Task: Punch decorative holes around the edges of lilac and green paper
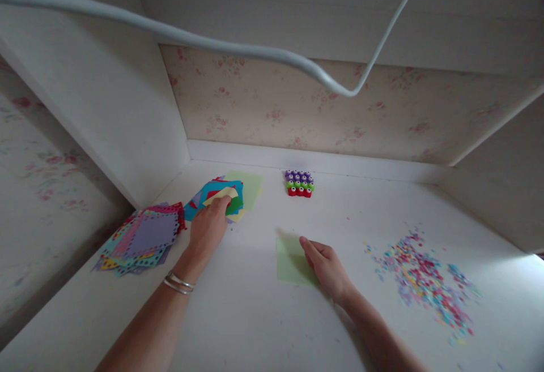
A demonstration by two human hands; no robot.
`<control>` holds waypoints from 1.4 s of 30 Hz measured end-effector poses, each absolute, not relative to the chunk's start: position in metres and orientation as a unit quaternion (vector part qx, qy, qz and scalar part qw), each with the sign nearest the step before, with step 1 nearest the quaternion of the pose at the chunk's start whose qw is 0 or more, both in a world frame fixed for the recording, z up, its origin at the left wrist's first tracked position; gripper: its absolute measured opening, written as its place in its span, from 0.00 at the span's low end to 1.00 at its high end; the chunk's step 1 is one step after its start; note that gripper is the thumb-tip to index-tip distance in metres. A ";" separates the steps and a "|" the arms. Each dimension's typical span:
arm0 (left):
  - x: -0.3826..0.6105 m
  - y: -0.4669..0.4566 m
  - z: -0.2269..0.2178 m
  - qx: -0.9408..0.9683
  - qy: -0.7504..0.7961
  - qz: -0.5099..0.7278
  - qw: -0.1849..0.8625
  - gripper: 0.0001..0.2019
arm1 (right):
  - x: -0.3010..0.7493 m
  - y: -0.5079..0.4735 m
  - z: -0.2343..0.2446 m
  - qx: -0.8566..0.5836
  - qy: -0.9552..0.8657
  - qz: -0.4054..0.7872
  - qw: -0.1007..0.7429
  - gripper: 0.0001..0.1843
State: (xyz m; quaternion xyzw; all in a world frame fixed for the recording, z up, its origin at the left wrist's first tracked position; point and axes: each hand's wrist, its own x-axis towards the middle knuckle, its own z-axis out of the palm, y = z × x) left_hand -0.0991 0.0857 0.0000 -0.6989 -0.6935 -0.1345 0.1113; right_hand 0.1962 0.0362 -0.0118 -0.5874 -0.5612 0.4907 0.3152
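My left hand [209, 223] reaches over a loose pile of coloured paper [237, 185] on the left. Its fingers are closed at a pale yellow paper piece [221, 194], with a green piece beside the fingertips. The fingers' undersides are hidden. Nearer the middle, a light green paper square [291, 261] lies on or just above the white surface; whether it touches is hard to tell. My right hand [326, 267] pinches that square by its right side, thumb on top and the other fingers partly hidden.
A stack of papers with punched-hole edges [153, 235] sits at the far left. Small red, green and purple punches with eye-like dots [300, 184] stand in rows at the back. Paper confetti [425, 276] is scattered at right. A white cable [238, 50] hangs across the top.
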 end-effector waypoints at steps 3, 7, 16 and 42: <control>-0.099 0.087 -0.004 -0.709 -0.685 -0.125 0.110 0.18 | 0.196 0.036 -0.010 -0.587 -0.567 0.489 0.308 0.30; -0.099 0.089 -0.008 -0.705 -0.686 -0.131 0.118 0.16 | 0.195 0.035 -0.008 -0.590 -0.571 0.484 0.303 0.31; -0.102 0.094 -0.015 -0.696 -0.691 -0.154 0.124 0.22 | 0.194 0.035 -0.008 -0.593 -0.578 0.479 0.291 0.30; -0.098 0.096 -0.011 -0.685 -0.704 -0.154 0.104 0.15 | 0.181 0.041 -0.003 -0.584 -0.617 0.444 0.286 0.28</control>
